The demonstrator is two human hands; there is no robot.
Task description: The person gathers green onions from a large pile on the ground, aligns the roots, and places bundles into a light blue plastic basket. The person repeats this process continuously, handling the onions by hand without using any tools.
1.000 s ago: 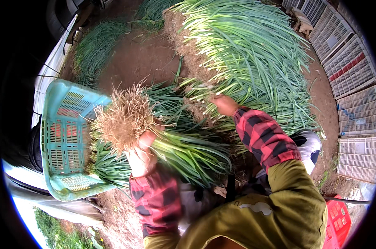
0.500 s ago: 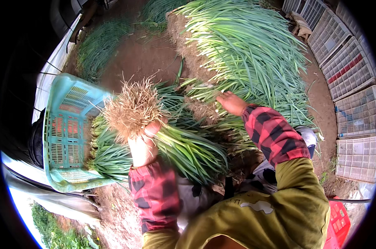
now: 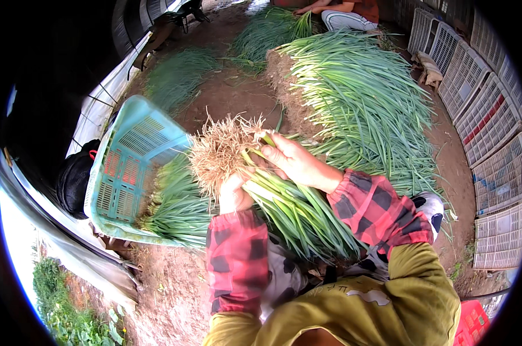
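Observation:
My left hand is closed round a thick bunch of green onions. Its tangle of dry, tan roots points up and away from me, and the long green leaves trail down to the right. At the right side of the root end, my right hand pinches a few more stalks, their bases against the bunch. How many it holds is hidden by the fingers. Just left of the bunch, a teal plastic crate lies tipped toward me, with more green onions laid inside, leaves hanging over its edge.
A big heap of green onions covers the ground ahead to the right. Smaller heaps lie farther off. Another person crouches at the back. White crates line the right side; a red crate stands at lower right.
My right hand has come from the heap to the bunch, bringing stalks with it. The view has shifted, and the other person now shows at the top.

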